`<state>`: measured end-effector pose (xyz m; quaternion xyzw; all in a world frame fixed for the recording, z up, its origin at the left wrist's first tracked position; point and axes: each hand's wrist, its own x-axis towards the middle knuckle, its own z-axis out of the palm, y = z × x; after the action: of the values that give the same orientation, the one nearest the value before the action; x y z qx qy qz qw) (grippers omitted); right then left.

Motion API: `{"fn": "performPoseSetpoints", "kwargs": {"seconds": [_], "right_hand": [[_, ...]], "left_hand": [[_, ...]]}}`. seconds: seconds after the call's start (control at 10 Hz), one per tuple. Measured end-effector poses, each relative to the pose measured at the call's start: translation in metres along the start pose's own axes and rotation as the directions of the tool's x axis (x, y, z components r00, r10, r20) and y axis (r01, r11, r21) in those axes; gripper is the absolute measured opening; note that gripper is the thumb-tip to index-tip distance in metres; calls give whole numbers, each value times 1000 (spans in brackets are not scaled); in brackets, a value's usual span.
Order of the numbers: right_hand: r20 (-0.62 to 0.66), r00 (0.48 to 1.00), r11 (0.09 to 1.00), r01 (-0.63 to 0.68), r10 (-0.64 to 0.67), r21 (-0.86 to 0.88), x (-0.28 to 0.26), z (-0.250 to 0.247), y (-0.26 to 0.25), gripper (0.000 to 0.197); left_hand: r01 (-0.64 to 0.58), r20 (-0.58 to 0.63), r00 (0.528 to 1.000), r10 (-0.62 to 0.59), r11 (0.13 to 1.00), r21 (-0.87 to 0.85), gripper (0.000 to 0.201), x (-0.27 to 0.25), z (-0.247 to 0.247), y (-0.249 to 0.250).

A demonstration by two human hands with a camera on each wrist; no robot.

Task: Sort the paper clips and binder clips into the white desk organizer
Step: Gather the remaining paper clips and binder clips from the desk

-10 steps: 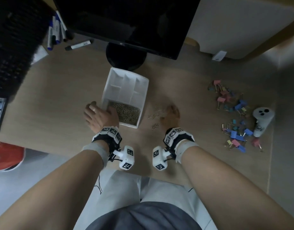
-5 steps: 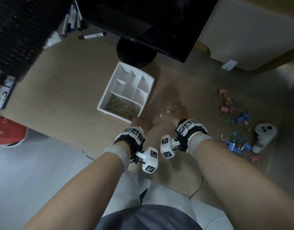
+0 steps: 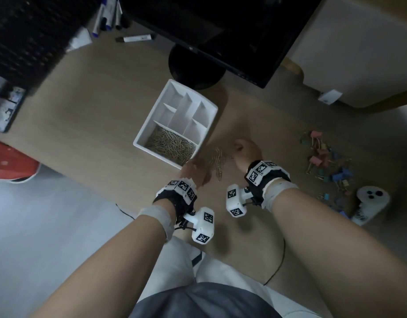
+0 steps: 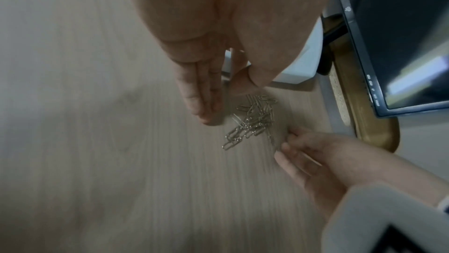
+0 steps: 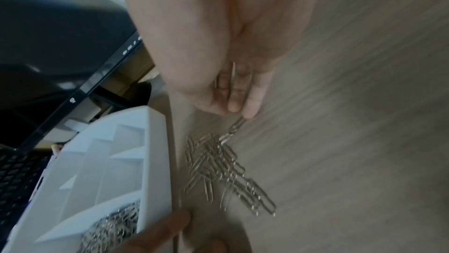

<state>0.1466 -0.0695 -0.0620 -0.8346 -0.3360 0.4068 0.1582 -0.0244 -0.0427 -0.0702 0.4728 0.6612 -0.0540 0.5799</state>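
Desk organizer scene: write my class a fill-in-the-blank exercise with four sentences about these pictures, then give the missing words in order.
1. The loose paper clips lie on the desk between the person's two ____.
2. The white desk organizer holds paper clips in ____ compartment only.
3. The colourful binder clips lie on the ____, not in the organizer.
4. The organizer stands in front of the black ____'s round base.

Missing words: hands; one; desk; monitor
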Motion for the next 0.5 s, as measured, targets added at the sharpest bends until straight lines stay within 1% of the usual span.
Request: {"fn": "performPoseSetpoints", "kwargs": {"seconds": [0.1,0.2,0.3,0.4,0.5], "right_hand": [[106,992,996,59,-66,72,-6,11,-5,32],[67,992,988,98,-106,116,-10,8,-1,32],[-73,997,995,27,-20,96,-11,-6,6,36],[-58,998,998,-32,29,-53,-10,-14,13,26],[12,1000,999,-11,11,-53,-13,-1,13,26]], "left_hand": [[-26,18,999,28,997,-73,50,-2,1,1],[-36,55,998,42,994,-101,51,1,8,10],[-20,60,998,32,981,-193,38,-4,9,13],[-22,42,999,34,968,-250,39,-7,6,9],[-46,-4,999,47,973,-226,36,-12,-4,11]]}}
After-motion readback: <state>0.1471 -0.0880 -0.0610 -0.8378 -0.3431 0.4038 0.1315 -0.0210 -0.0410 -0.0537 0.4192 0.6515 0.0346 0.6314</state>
